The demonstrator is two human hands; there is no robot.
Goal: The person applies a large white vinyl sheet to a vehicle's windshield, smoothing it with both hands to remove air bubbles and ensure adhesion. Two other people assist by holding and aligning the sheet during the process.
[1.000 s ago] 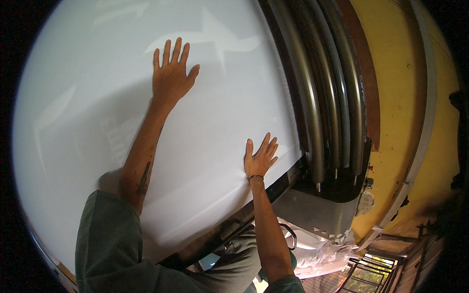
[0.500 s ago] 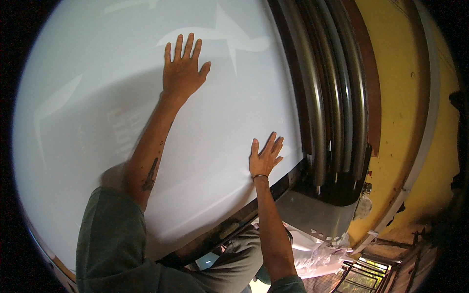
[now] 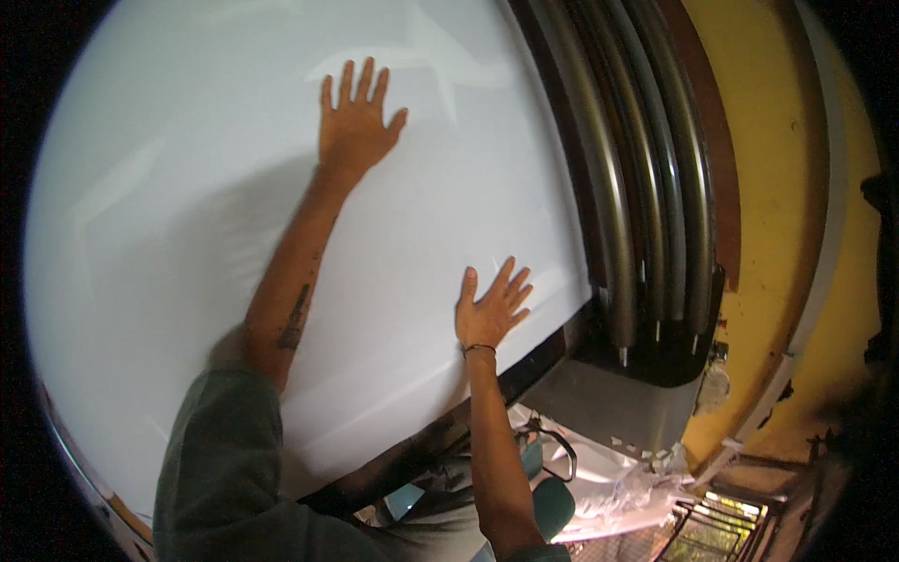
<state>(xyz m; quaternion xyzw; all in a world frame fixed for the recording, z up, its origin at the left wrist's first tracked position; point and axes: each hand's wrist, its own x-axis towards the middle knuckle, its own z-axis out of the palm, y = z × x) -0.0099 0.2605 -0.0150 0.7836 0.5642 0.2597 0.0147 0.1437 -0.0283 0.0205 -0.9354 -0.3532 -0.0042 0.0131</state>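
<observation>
A wide, smooth white sheet (image 3: 403,244) spreads under both hands, with faint pale shapes and shadows on it. Toward its far part lies my left hand (image 3: 356,131), palm down, its fingers spread and nothing in them. Nearer to me, close to the sheet's right-hand corner, my right hand (image 3: 492,314) rests flat with thumb and fingers apart. A thin dark band (image 3: 479,348) circles the right wrist.
Several long, shiny metal rollers (image 3: 609,187) run along the sheet's right side. A grey machine end cover (image 3: 609,403) sits below them, beside a yellow wall (image 3: 768,187). Crumpled translucent plastic (image 3: 618,501) and a rounded teal thing (image 3: 552,506) are lower down.
My right hand has slid a little left over the sheet, its fingers fanned wider. My left hand stays nearly in place. The teal thing shows more beside my right forearm.
</observation>
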